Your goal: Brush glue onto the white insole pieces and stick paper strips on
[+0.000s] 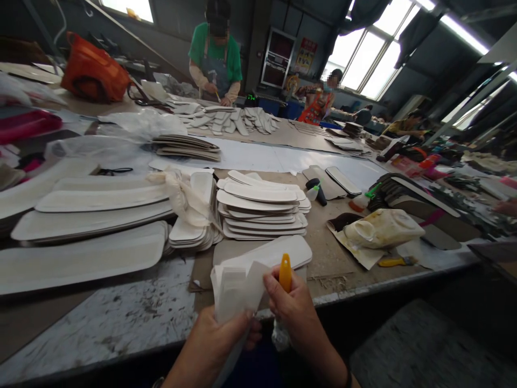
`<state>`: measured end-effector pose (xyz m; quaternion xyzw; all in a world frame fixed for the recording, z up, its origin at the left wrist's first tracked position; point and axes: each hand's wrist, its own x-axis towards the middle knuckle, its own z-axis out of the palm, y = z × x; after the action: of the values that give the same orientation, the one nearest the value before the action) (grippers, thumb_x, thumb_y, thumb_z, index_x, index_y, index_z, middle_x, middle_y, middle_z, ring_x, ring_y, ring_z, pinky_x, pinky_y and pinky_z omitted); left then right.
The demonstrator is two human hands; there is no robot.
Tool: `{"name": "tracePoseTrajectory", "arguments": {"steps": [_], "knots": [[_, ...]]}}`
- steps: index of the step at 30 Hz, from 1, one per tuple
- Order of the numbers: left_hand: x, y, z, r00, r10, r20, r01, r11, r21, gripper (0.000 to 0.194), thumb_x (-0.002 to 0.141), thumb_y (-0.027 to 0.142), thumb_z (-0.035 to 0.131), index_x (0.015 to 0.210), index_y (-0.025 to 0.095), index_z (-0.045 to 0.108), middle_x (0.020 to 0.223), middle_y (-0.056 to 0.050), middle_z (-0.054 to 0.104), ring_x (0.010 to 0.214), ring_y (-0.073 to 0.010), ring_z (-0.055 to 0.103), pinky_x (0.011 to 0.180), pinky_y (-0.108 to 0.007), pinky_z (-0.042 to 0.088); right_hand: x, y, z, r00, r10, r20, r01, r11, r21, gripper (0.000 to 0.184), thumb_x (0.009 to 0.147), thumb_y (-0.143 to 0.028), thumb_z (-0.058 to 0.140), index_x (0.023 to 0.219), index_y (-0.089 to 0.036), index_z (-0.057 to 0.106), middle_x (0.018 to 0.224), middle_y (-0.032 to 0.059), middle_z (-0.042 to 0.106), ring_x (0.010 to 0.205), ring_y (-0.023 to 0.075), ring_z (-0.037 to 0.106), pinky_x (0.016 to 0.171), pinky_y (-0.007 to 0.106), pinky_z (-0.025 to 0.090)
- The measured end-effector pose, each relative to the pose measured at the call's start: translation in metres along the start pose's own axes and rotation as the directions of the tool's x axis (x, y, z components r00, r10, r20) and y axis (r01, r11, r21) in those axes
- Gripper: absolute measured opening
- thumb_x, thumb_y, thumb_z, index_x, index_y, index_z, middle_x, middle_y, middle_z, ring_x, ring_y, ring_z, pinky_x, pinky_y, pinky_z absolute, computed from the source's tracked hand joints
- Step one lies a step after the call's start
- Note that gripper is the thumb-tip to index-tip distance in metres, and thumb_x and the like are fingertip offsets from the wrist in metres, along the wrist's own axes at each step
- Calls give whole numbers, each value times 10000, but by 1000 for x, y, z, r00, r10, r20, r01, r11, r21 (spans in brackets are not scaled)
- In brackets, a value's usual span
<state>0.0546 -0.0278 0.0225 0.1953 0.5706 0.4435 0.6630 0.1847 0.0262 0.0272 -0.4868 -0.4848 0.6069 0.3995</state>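
Workshop, long counter (121,318) running away from the viewer, skylights upper right, several people at work farther down.

Near edge: left hand (214,345) closed around a folded white sheet (236,288), held upright off the counter so its face is turned toward the other hand. Right hand (297,312) is wrapped tight around a glue bottle (285,274); only the orange nozzle shows above the fist, tip up and just beside the sheet. Bottle body is mostly hidden in the grip. Both hands hang past the counter's edge, close to the body, presumably for control.

Directly beyond the hands, one flat insole (283,250) lies alone on a board, apart from the stacks, likely the piece in work.

Counts, as far as visible:
- Neat stack (262,210) of white insoles mid-counter: about eight layers showing, exact number cannot be told.
- Tied bundle (191,215) left of it, bound with a strip of cloth (177,188) to keep the set together.
- Large panels (89,226) at left: four or five, overlapped.
- One smeared jug (382,227) lying on its side on a scrap of paper, probably to catch drips.
- One yellow cutter (396,262) beside it.
- One dark bottle (317,189) with green cap behind the stack.
- One orange bag (93,69) far left.
- Two people clearly seen: one in a green shirt (216,51) bent over a spread of insoles, one seated (321,102) farther right. A third figure at far right is too dim to be sure.
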Motion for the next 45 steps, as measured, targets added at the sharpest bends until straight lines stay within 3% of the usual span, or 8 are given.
{"name": "tracePoseTrajectory", "arguments": {"steps": [5, 9, 14, 18, 22, 26, 34, 45], "knots": [[5, -14, 3, 989, 146, 2, -146, 989, -29, 432, 541, 552, 764, 570, 131, 673, 524, -58, 641, 520, -173, 564, 535, -285, 463, -10, 17, 6, 976, 132, 174, -144, 988, 54, 413, 692, -556, 684, 733, -180, 518, 517, -63, 477, 419, 88, 438, 438, 226, 408], [0, -34, 5, 994, 98, 54, -97, 995, -11, 463, 574, 600, 718, 598, 140, 667, 532, -43, 626, 522, -167, 541, 548, -285, 436, -12, 19, -4, 992, 119, 39, -122, 991, 56, 404, 681, -553, 695, 752, -176, 569, 569, -24, 542, 512, 132, 523, 519, 262, 471], [0, -40, -20, 957, 133, -256, -127, 991, 41, 385, 583, 537, 720, 665, 166, 660, 506, 10, 593, 500, -154, 523, 529, -267, 423, 9, -8, -36, 984, 180, 4, -180, 983, -25, 406, 633, -549, 719, 689, -187, 545, 547, -36, 515, 479, 111, 447, 460, 229, 386], [16, -22, -40, 901, 169, -400, -125, 983, 132, 416, 575, 492, 709, 817, 172, 599, 429, 64, 522, 433, -144, 481, 464, -259, 388, 35, -28, -48, 977, 135, 164, -64, 924, -376, 332, 709, -508, 644, 684, -188, 560, 573, -41, 485, 525, 112, 409, 495, 223, 341], [31, -1, -41, 962, 70, -265, -6, 972, 235, 375, 578, 552, 631, 562, 189, 539, 407, 28, 504, 416, -145, 473, 467, -280, 383, 60, -34, -34, 891, 107, 442, 226, 738, -635, 279, 794, -360, 558, 578, -195, 496, 563, -48, 448, 535, 107, 383, 521, 224, 300], [38, 15, -40, 992, 4, -124, 29, 963, 266, 411, 571, 546, 604, 383, 204, 477, 360, 1, 470, 392, -127, 425, 471, -278, 341, 82, -33, -13, 799, 205, 565, 351, 605, -715, 246, 802, -279, 545, 577, -195, 494, 567, -45, 478, 534, 112, 415, 520, 225, 283], [41, 24, -45, 994, -38, -107, 70, 946, 317, 383, 560, 488, 588, 333, 223, 431, 351, 11, 430, 420, -116, 380, 506, -269, 301, 106, -29, 7, 742, 317, 590, 438, 437, -786, 161, 787, -246, 586, 634, -196, 583, 570, -29, 526, 527, 121, 436, 508, 223, 276], [41, 24, -48, 994, -64, -87, 89, 942, 323, 394, 597, 495, 588, 358, 212, 452, 364, 7, 454, 428, -120, 400, 534, -279, 330, 111, -24, 12, 727, 434, 532, 492, 211, -845, 236, 835, -376, 528, 866, -184, 662, 806, 66, 688, 696, 182, 573, 549, 245, 289]]}}
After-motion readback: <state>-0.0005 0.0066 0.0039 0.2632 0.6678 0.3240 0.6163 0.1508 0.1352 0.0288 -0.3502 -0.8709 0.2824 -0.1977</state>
